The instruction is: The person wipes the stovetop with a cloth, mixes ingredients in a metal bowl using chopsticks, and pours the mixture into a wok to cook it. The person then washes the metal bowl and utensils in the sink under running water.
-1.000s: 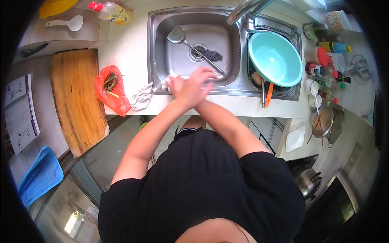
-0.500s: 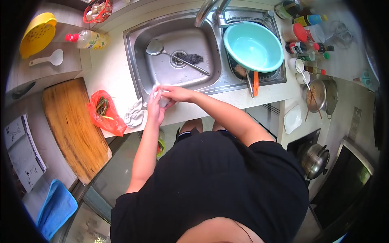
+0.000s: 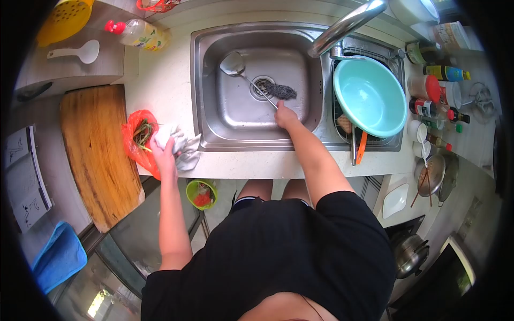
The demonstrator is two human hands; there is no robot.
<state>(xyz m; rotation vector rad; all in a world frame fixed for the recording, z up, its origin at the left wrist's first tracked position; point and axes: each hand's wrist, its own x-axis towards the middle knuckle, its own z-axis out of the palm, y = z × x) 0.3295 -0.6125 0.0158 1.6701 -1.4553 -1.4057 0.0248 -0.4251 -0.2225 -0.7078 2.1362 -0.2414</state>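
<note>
My right hand (image 3: 286,115) reaches into the steel sink (image 3: 241,140), its fingers closed on the handle end of a metal wok spatula (image 3: 233,64). The spatula lies slantwise across the basin, its blade toward the upper left. Beside its handle, near the drain (image 3: 261,85), rests a dark mesh scouring pad (image 3: 284,92). On the counter left of the sink, my left hand (image 3: 165,154) is closed on white cloth (image 3: 187,152), which is bunched and partly hidden by the fingers. A red plastic bag (image 3: 140,158) with green stalks sits just left of that hand.
A turquoise basin (image 3: 369,96) stands tilted on the right side sink, near an orange handle (image 3: 361,148). The faucet (image 3: 350,27) arches above. Left are a wooden board (image 3: 99,160) and a bottle (image 3: 138,35); below the counter, a green bin (image 3: 202,193).
My hands, together at the sink's front edge around something white, have separated. The left moved left to the cloth; the right moved into the sink and took the spatula handle. The view shifted.
</note>
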